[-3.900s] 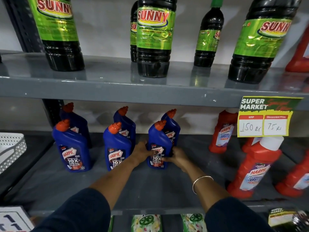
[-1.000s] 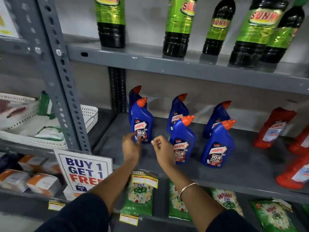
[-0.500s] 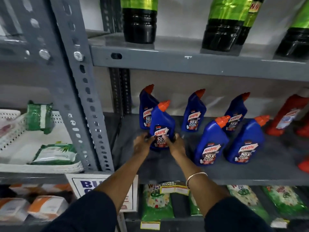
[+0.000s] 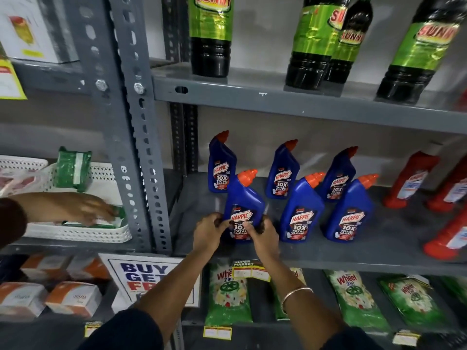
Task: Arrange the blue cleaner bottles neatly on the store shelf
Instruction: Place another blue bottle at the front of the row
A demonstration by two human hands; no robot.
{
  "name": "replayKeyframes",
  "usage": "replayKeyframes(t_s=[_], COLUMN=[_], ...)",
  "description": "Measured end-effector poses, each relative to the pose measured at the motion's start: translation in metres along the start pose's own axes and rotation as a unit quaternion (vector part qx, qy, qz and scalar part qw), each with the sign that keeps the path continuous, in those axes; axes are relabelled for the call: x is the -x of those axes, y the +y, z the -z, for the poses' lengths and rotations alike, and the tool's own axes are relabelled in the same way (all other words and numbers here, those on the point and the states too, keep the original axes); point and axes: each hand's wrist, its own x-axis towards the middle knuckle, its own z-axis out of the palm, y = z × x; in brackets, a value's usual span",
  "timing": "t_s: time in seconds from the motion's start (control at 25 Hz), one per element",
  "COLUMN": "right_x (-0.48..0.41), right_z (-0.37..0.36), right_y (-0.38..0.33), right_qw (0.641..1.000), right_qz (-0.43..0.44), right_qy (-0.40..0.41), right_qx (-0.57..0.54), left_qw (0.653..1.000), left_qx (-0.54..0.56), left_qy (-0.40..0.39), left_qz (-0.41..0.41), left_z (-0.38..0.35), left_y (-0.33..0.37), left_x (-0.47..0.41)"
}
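Observation:
Several blue cleaner bottles with orange caps stand on the grey middle shelf [image 4: 379,251] in two rows. The front-left blue bottle [image 4: 243,198] is upright and held at its base from both sides: my left hand [image 4: 208,232] grips its left side and my right hand [image 4: 264,234] its right. Beside it to the right stand the middle front bottle [image 4: 300,210] and the right front bottle [image 4: 350,210]. Behind them are the back-left bottle [image 4: 221,164], the back-middle bottle [image 4: 283,170] and the back-right bottle [image 4: 337,173].
Red bottles [image 4: 409,180] stand at the shelf's right. Dark bottles with green labels [image 4: 211,34] fill the shelf above. A grey upright post [image 4: 136,147] bounds the left. Another person's hand [image 4: 75,207] reaches into a white basket [image 4: 75,232] left of it. Green packets [image 4: 227,294] lie below.
Both my hands came from the right front bottle to the front-left one and closed on its base. Another person's hand has appeared over the white basket. The view shifted slightly right.

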Motion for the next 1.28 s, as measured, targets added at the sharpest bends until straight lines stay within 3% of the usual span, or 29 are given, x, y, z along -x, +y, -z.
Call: replayKeyframes(t_s=[0.36,0.64,1.04,1.28], right_x=[-0.004,-0.007,-0.003,-0.009], right_z=[0.009,-0.001,-0.029,-0.022], right_y=[0.001,-0.001,-0.014,-0.009], right_qw=[0.998,0.997,0.993,0.984], right_qz=[-0.010,0.002,0.017,-0.008], right_qy=[-0.035,-0.071,-0.118,-0.175], right_qx=[-0.049,0.001,-0.016,-0.017], left_qw=[0.998,0.997,0.992,0.985], left_qx=[0.052,0.029,0.096,0.108], left_qy=[-0.042,-0.068,-0.068,-0.121], left_qz=[-0.016,-0.001,0.036,0.055], left_z=[0.002,0.017,0.046,0.045], left_y=[0.003,-0.009,-0.031,-0.032], left_x=[0.000,-0.012,-0.018,-0.017])
